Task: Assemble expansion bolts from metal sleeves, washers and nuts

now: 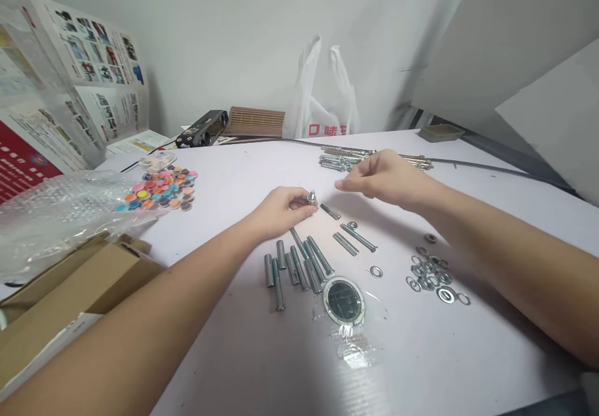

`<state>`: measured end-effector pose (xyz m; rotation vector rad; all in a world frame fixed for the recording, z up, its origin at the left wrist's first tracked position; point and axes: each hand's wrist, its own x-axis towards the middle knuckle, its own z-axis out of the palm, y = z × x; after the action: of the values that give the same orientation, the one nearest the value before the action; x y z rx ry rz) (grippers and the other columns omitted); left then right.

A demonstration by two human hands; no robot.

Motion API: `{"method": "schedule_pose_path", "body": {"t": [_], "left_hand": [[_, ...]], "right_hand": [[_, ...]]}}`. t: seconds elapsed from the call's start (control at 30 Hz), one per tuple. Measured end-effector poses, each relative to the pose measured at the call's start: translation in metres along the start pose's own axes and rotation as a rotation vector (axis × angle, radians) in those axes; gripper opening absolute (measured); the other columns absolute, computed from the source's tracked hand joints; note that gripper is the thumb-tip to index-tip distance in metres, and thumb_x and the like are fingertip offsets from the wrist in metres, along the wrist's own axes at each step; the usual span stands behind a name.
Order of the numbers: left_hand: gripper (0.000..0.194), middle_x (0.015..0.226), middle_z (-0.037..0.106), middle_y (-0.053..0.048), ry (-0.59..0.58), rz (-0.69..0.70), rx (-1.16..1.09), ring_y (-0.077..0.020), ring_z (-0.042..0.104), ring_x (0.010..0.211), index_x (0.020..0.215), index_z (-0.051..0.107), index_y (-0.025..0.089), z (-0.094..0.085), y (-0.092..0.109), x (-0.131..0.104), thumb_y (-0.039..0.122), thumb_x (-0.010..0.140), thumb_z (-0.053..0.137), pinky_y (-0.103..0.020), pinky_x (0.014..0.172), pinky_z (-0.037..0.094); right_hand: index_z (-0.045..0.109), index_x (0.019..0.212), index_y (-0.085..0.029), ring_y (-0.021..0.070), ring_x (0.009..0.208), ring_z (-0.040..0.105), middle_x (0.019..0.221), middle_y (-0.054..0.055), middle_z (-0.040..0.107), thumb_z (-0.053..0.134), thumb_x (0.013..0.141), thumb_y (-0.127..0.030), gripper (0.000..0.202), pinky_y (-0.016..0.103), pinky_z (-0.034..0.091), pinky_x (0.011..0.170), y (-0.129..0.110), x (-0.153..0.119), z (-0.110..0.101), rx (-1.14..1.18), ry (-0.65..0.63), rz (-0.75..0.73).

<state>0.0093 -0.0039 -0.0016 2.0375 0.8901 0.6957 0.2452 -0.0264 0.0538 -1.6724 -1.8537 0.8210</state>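
My left hand (286,210) is closed around a metal bolt (311,198), whose end with a nut-like collar sticks up between thumb and fingers. My right hand (377,179) hovers to the right, fingers pressed together; anything in them is hidden. Behind it lies a stack of assembled expansion bolts (339,158). Below the hands are a metal sleeve (330,211), another sleeve (345,244), a long bolt (359,237) and a nut (352,225). Nearer me, several loose bolts (320,255) and sleeves (269,270) lie in a group.
Washers and nuts (428,272) are scattered at right, with a single washer (376,272) apart. A round dark panel (344,301) sits near the front. Colourful discs (161,188), bubble wrap (60,222) and a cardboard box (88,304) occupy the left. A white plastic bag (322,101) stands behind.
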Motion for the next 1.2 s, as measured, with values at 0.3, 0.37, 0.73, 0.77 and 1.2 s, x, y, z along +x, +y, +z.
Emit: {"method": "schedule_pose_path", "body": {"t": [0.3,0.37,0.73,0.77,1.2], "left_hand": [[0.016,0.090,0.071,-0.004,0.003,-0.021,0.007,-0.0150,0.062,0.082,0.091,0.069,0.015,0.001,-0.001,0.000,0.029,0.085,0.064,-0.028,0.077,0.044],[0.017,0.091,0.071,-0.004,0.001,-0.023,0.006,-0.0155,0.062,0.083,0.091,0.069,0.015,0.001,0.000,0.000,0.030,0.085,0.063,-0.029,0.078,0.045],[0.016,0.083,0.069,-0.003,0.006,0.005,0.031,-0.0145,0.060,0.078,0.087,0.068,0.015,0.000,0.000,0.000,0.029,0.084,0.063,-0.027,0.074,0.044],[0.016,0.083,0.069,-0.003,0.005,0.005,0.034,-0.0148,0.061,0.078,0.088,0.069,0.015,0.000,0.001,0.000,0.030,0.084,0.063,-0.027,0.074,0.044],[0.024,0.088,0.071,-0.004,0.021,0.017,0.024,-0.0172,0.062,0.083,0.097,0.071,0.015,0.003,0.000,-0.001,0.032,0.085,0.060,-0.031,0.079,0.045]], "right_hand": [[0.070,0.102,-0.024,0.0139,0.058,0.054,0.069,0.000,0.064,0.066,0.079,-0.038,0.027,0.030,0.042,0.054,0.029,-0.021,-0.010,-0.243,-0.462,-0.168],[0.068,0.105,-0.024,0.0140,0.060,0.054,0.070,0.000,0.063,0.063,0.081,-0.037,0.027,0.030,0.042,0.056,0.029,-0.021,-0.007,-0.241,-0.497,-0.192],[0.071,0.091,-0.018,0.0161,0.072,0.056,0.081,0.005,0.067,0.065,0.082,-0.045,0.029,0.031,0.043,0.064,0.003,0.002,0.000,0.006,-0.257,-0.352],[0.071,0.091,-0.018,0.0164,0.074,0.057,0.082,0.006,0.068,0.065,0.082,-0.044,0.028,0.032,0.044,0.066,-0.001,0.005,0.004,0.045,-0.218,-0.394],[0.073,0.096,-0.015,0.0156,0.068,0.059,0.074,0.005,0.068,0.069,0.080,-0.038,0.028,0.031,0.047,0.062,-0.009,0.012,0.030,0.153,-0.152,-0.490]]}}
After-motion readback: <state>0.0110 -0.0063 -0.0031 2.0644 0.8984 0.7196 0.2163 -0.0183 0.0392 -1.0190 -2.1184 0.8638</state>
